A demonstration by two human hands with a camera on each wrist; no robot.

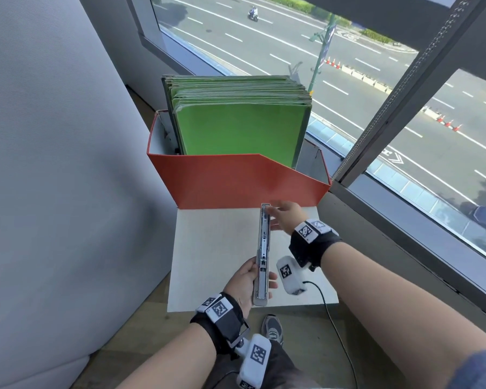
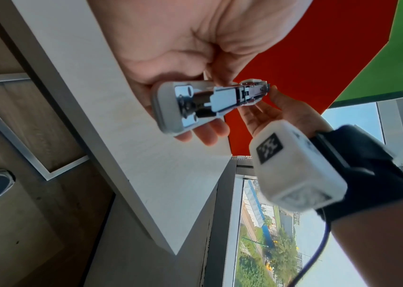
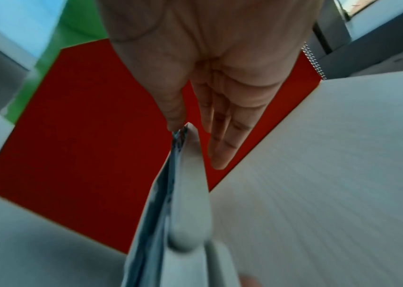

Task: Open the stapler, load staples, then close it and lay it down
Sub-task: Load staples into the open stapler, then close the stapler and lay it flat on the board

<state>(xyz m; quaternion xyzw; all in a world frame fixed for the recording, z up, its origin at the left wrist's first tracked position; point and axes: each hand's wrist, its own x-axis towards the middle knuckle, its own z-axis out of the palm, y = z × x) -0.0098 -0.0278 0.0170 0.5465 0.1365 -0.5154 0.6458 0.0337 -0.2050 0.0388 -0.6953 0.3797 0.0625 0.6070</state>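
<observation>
From the head view we see the stapler (image 1: 263, 256) swung open in front of the red box (image 1: 236, 178), above the worktop (image 1: 208, 248); our left hand (image 1: 243, 282) grips its near end. In the left wrist view, our right hand (image 2: 276, 114) meets the far tip. In the right wrist view, its fingers (image 3: 222, 139) lie straight, thumb touching that tip.

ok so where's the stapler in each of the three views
head: stapler lower centre, opened out, running away from the person over the white table.
left wrist: upper centre, its hinge end nearest, left hand gripping it.
right wrist: bottom centre, blurred, rising to the right hand.
shared landmark: red file box.
</observation>
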